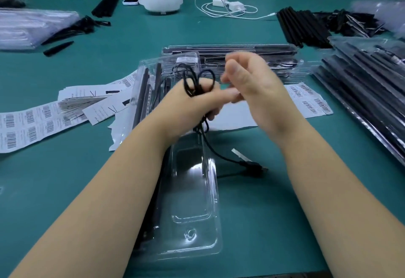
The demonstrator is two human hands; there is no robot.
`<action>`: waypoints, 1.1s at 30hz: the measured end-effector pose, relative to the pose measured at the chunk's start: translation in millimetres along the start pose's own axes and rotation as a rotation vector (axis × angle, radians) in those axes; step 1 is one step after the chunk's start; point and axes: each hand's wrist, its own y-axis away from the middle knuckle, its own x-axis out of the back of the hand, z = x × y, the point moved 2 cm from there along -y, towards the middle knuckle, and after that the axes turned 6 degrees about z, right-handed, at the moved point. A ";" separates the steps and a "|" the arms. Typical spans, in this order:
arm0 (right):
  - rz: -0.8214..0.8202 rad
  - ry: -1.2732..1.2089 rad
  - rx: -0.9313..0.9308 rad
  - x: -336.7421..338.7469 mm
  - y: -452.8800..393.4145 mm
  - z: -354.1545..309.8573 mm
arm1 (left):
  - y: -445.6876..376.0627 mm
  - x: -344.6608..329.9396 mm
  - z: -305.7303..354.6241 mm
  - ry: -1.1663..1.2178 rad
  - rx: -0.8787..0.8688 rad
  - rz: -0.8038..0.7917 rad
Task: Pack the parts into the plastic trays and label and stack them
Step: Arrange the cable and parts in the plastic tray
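A thin black cable (pixel 198 84) is held in loops above an open clear plastic tray (pixel 192 201) that lies on the green table (pixel 65 179); the loops are gripped by the left hand (pixel 192 104), whose fingers are curled round the bundle so that two loops stand out above the knuckles; the free end is seen to hang down below the hand and trail across the tray's edge to a black plug (pixel 254 166) resting on the table just beside the tray. The right hand (pixel 252 84) is blurred; its fingers appear loosely curled and close to the coil, but whether any strand is pinched cannot be told. The cable is judged light, limp and springy; it will likely uncoil if released, so it is best held across the middle of the bundle, where all turns cross, while the tail is gathered in; the plug is the only stiff part and could be used to guide the end. The tray is judged thin and flexible, easily shifted; a long black strip (pixel 142 100) is already seated at its left side; sheets of barcode labels (pixel 28 124) lie to the left.
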 end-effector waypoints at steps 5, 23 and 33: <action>-0.325 0.090 -0.258 19.5 -0.2 4.2 | -3.8 3.8 -6.3 0.015 0.021 0.010; -0.114 -0.187 -0.399 34.4 -3.9 11.3 | -2.3 3.2 -4.2 0.077 0.017 -0.102; -0.051 -0.146 0.082 13.0 3.6 -6.0 | -8.1 -6.1 -6.9 0.003 -0.023 -0.028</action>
